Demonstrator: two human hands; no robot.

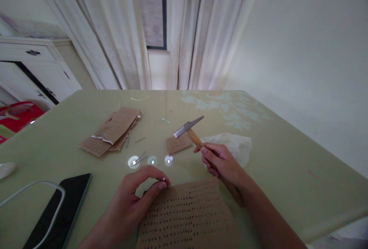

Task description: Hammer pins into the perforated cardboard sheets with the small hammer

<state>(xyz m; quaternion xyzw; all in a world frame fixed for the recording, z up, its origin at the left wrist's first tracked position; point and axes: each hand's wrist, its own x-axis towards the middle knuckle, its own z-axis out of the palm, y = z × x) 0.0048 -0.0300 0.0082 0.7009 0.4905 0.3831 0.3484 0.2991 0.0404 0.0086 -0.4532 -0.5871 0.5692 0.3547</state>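
My right hand (220,162) is closed round the wooden handle of a small hammer (188,126), whose metal head is raised above the table. My left hand (138,193) pinches a small nail (163,179) between thumb and forefinger at the far left corner of a perforated cardboard sheet (186,214) lying in front of me. The hammer head hangs beyond and a little to the right of the nail, apart from it.
A small perforated cardboard scrap (178,143) and a stack of torn cardboard pieces (112,130) lie further back. Loose nails (140,157) lie mid-table. A black phone (61,210) with a white cable (31,191) sits left. A white plastic bag (232,145) lies right. Curtains and a cabinet (34,68) stand behind.
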